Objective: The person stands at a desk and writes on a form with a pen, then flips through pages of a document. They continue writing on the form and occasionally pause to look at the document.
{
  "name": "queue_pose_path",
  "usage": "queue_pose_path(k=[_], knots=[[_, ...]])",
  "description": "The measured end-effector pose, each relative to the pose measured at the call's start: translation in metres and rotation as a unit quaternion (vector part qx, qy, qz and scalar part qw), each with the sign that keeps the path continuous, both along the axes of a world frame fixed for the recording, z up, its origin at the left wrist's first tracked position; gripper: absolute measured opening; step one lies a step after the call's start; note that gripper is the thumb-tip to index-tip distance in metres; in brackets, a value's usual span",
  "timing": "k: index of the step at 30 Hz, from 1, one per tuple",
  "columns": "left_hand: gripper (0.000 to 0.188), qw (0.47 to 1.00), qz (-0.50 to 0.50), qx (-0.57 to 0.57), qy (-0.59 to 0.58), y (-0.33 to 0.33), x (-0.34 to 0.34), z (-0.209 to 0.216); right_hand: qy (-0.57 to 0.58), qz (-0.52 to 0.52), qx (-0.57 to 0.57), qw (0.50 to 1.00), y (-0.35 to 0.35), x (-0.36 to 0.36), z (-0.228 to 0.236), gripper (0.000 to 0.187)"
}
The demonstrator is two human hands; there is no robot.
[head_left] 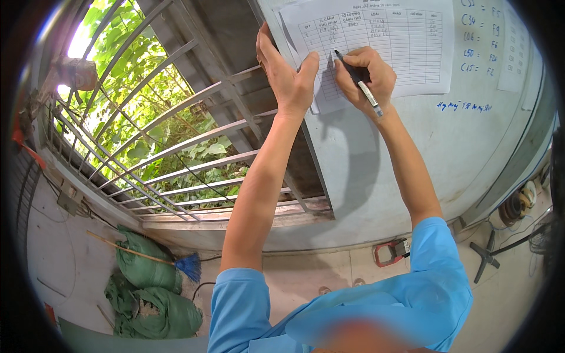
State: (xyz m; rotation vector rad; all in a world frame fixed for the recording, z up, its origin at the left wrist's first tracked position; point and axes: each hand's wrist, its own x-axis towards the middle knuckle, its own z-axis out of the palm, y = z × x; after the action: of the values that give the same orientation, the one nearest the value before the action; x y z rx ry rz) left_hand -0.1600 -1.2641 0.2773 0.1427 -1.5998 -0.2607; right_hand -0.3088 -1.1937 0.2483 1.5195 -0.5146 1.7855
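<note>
Pen (366,93), in the grip of the right hand (378,73), before a ruled sheet of paper (406,70) on a pale wall (424,141). The long axis of the pen runs slantwise across my view: I read its dark tip at the upper left, over the left part of the ruled table, and its far end at the lower right, beside the wrist. The right grip is narrow, thumb and fingers closed around the barrel; whether the tip touches the paper or stands just off it, I cannot tell. The left hand (288,82) lies to the left of the pen, apart from it; its grip is wide, thumb spread from the fingers, and I see nothing in it. Its thumb lies over the left margin of the sheet, pointing up and rightward, near the tip. The relation I judge decisive is that of tip to row: a few handwritten entries stand just above the tip, blank rows lie below it, and the right hand is nearer to both.
</note>
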Motion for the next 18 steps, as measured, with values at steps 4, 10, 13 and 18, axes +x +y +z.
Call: queue_pose_path(k=[4, 10, 13, 18], knots=[[0.096, 1.0, 0.014, -0.005, -0.002, -0.0006, 0.0001, -0.0012, -0.005, -0.007, 0.017, 1.0, 0.0011, -0.0008, -0.003, 0.023], [0.096, 1.0, 0.017, -0.009, -0.003, -0.0009, 0.0002, -0.0015, -0.026, 0.013, 0.0, 1.0, -0.0023, -0.0003, -0.0018, 0.02], [0.097, 1.0, 0.023, -0.014, -0.005, -0.0015, 0.0003, -0.0017, -0.029, 0.026, 0.002, 0.999, -0.0025, 0.0001, -0.0022, 0.02], [0.1, 1.0, 0.013, -0.009, -0.001, -0.0019, -0.0004, -0.0019, -0.025, 0.019, 0.007, 0.999, -0.0019, -0.0005, -0.0034, 0.019]])
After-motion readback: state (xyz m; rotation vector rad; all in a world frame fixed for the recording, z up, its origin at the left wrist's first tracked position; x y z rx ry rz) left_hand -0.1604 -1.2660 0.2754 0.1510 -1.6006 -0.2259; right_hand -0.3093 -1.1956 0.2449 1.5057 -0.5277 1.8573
